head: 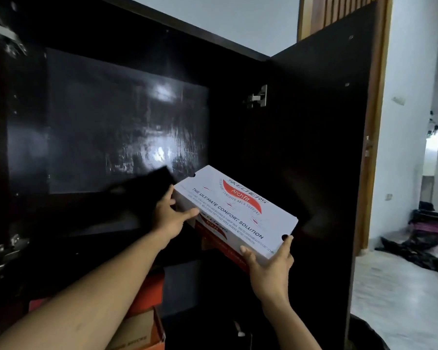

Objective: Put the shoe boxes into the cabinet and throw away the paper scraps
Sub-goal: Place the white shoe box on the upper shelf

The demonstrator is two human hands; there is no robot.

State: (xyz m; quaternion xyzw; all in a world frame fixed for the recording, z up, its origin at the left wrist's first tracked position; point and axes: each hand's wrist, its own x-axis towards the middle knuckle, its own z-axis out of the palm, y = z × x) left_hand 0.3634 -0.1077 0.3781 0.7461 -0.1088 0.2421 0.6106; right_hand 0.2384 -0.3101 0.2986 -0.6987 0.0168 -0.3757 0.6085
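I hold a white shoe box (pixel 234 210) with red and black print, tilted, in front of the open dark cabinet (pixel 127 127). My left hand (pixel 171 217) grips its far left corner. My right hand (pixel 271 266) grips its near right corner from below. The box sits at the level of the upper shelf, near the cabinet's right side. A black box (pixel 147 185) lies dimly on that shelf just left of the white one. No paper scraps are visible.
The right cabinet door (pixel 319 147) stands open beside the box, with a metal hinge (pixel 257 97). Orange and brown shoe boxes (pixel 142 322) sit on a lower level under my left arm. Dark clothes and pink items (pixel 430 236) lie on the floor at right.
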